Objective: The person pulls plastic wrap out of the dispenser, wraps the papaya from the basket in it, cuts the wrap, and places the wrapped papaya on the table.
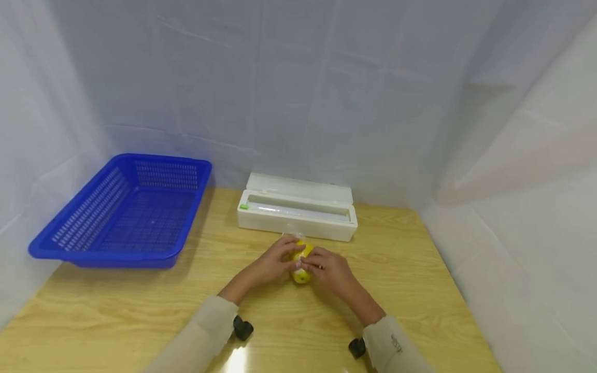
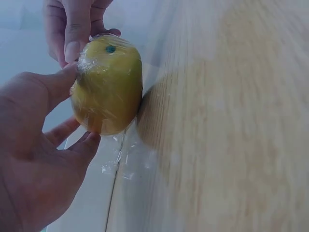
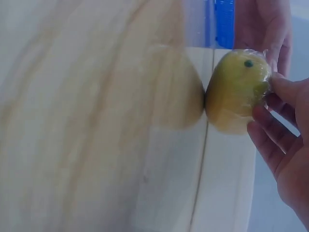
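A yellow oval fruit with a dark green stem spot rests on the wooden table between both hands. Clear cling film covers it, and a loose crinkled end of film trails beyond the fruit in the left wrist view. The left hand holds the fruit from the left, thumb on top and fingertips against its side. From the right, the right hand pinches the film on top of the fruit with thumb and fingers. The two thumbs almost meet there. Fingers partly hide the fruit in the head view.
Just behind the hands stands a white cling film box, its lid raised, a film roll inside and a green slider at its left end. A blue plastic basket is at the left. Pale sheeting surrounds the table.
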`<state>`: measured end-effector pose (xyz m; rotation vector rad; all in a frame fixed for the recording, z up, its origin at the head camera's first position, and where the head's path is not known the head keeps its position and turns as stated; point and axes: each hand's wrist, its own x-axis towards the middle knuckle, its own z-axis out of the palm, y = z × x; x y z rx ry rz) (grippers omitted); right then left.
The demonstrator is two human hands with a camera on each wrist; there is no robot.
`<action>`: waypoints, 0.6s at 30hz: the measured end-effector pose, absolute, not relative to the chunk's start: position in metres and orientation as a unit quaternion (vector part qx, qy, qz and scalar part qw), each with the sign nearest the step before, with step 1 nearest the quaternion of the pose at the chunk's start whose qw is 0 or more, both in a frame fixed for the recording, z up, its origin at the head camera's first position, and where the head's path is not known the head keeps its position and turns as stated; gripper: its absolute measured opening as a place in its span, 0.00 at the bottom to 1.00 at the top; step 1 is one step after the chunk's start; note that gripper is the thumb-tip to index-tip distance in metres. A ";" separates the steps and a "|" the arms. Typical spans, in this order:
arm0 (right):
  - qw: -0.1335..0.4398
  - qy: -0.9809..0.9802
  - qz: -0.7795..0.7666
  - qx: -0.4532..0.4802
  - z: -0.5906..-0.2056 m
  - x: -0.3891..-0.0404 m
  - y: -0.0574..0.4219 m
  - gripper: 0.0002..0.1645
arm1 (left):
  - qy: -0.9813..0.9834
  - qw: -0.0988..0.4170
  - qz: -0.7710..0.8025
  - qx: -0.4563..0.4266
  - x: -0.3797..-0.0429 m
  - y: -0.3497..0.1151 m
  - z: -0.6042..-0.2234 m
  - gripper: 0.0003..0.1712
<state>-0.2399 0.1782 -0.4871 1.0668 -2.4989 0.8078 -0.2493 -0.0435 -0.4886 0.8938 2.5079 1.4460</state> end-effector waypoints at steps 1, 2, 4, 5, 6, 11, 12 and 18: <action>0.147 -0.872 0.283 0.371 -0.486 -0.240 0.178 0.09 | 0.829 0.055 0.473 0.294 -0.248 -0.044 -0.488 0.27; 0.135 -0.875 0.290 0.364 -0.486 -0.239 0.177 0.08 | 0.830 0.055 0.472 0.291 -0.247 -0.044 -0.488 0.27; 0.101 -0.880 0.311 0.344 -0.485 -0.239 0.177 0.08 | 0.831 0.054 0.473 0.288 -0.246 -0.044 -0.487 0.26; 0.083 -0.884 0.322 0.331 -0.485 -0.239 0.178 0.08 | 0.832 0.053 0.473 0.286 -0.246 -0.044 -0.487 0.25; 0.062 -0.887 0.332 0.314 -0.485 -0.239 0.178 0.08 | 0.832 0.051 0.473 0.285 -0.246 -0.043 -0.486 0.25; -0.008 -0.895 0.373 0.246 -0.483 -0.240 0.179 0.10 | 0.834 0.041 0.479 0.271 -0.247 -0.041 -0.487 0.22; -0.018 -0.894 0.381 0.234 -0.482 -0.240 0.179 0.10 | 0.833 0.042 0.482 0.270 -0.247 -0.041 -0.488 0.22; -0.039 -0.905 0.367 0.210 -0.474 -0.241 0.178 0.08 | 0.832 0.034 0.480 0.275 -0.249 -0.036 -0.487 0.21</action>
